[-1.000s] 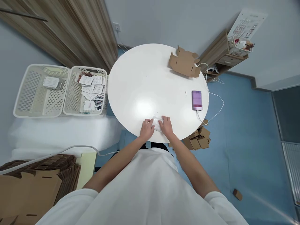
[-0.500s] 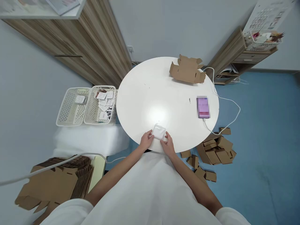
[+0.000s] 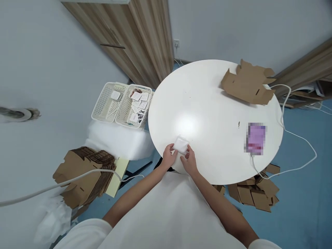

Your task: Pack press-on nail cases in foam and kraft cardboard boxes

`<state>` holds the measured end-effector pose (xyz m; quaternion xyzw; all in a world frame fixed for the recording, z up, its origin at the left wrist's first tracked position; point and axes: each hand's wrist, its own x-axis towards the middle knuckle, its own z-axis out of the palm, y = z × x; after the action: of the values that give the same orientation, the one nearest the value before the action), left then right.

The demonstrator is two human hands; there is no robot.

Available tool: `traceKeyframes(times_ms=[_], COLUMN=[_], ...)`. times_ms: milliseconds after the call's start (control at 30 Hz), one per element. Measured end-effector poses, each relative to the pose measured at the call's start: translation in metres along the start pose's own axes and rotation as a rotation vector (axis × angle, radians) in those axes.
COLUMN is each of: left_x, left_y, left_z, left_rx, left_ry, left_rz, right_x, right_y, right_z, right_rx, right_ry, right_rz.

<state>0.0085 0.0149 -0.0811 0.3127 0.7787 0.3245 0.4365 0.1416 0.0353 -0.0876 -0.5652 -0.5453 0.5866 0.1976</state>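
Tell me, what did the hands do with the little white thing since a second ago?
Not much changed. Both hands kept hold of the small white packet at the near edge of the round table; the left hand and right hand slid back to its near corners, baring more of it. The view swung left. The cardboard box and phone stayed put.

Bright, even overhead light w/ a glare patch on the white table [image 3: 207,103]. Heavy fisheye warp at edges, left side motion-blurred, phone [image 3: 255,138] is pixelated.
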Motion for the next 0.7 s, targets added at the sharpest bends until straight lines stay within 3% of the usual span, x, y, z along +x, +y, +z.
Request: traceKeyframes(times_ms=[167,467,700], left_x=[0.034,0.117,0.132], left_y=[0.002,0.005,0.016], left_z=[-0.033,-0.102,-0.124], left_rx=[-0.052,-0.264,-0.236], left_ry=[0.056,0.052,-0.017], left_rz=[-0.062,0.002,0.083], right_x=[0.039,0.108,0.146], right_y=[-0.033,-0.089,-0.111], right_z=[0.029,0.1,0.127], right_rx=[-0.026,-0.059,-0.15], right_ry=[-0.028,0.046,0.14], right_rz=[0.029,-0.043,-0.085])
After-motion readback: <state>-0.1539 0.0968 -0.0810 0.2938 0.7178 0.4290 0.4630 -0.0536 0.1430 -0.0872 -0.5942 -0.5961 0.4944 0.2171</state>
